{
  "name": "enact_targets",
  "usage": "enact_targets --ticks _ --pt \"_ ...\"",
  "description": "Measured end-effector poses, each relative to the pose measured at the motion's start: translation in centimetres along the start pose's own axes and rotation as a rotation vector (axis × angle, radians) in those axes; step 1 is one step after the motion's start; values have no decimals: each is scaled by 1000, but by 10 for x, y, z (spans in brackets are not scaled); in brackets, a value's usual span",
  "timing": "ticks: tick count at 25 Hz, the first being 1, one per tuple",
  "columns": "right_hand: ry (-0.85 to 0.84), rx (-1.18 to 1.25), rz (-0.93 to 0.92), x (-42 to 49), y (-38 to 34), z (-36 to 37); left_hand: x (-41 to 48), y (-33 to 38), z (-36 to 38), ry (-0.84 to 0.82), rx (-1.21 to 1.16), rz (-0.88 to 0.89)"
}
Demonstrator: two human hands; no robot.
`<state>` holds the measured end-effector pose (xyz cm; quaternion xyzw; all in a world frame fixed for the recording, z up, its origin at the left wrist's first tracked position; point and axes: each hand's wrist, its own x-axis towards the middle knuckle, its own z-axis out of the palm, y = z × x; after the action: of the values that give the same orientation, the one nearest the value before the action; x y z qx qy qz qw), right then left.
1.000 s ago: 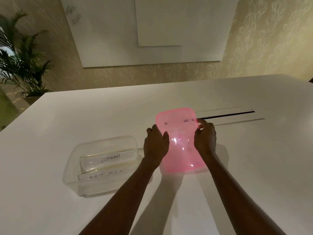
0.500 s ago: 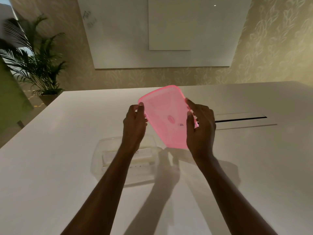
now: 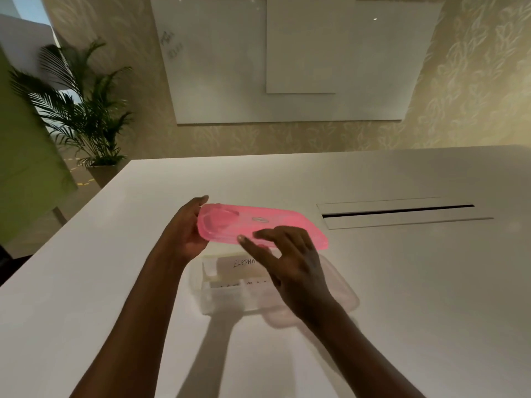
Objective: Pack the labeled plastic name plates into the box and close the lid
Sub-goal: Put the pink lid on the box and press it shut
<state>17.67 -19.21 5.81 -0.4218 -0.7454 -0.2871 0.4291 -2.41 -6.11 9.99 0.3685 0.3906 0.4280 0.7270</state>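
Fingers (image 3: 260, 234) on translucent pink lid (image 3: 275, 222) above clear box (image 3: 339, 285).

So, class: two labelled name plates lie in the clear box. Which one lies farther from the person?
The ELEPHANT plate, just below the pink lid. The other plate lies nearer the person, its lettering partly hidden.

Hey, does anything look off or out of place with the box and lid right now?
Nothing stands out. The pink lid is held level above the clear box, not yet seated; the name plates sit inside.
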Motion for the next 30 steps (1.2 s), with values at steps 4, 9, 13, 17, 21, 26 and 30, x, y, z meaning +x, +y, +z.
enact_targets --ticks 4,9,13,17,21,26,30 --pt "-171 132 -5 14 -21 -6 6 0 -24 17 91 -67" --pt "-2 282 637 61 36 -12 12 0 -43 0 -5 -74" --pt "-220 684 1185 61 86 18 12 -5 -46 6 -60 -35" --pt "-108 732 1290 34 82 45 1 -19 -39 151 65 150" --pt "-172 607 1320 11 88 72 14 -35 -54 421 414 319" --pt "-219 478 1288 -9 91 93 27 -48 -57 554 568 308" --pt "-234 477 1310 -16 94 101 36 -50 -58 589 586 325"
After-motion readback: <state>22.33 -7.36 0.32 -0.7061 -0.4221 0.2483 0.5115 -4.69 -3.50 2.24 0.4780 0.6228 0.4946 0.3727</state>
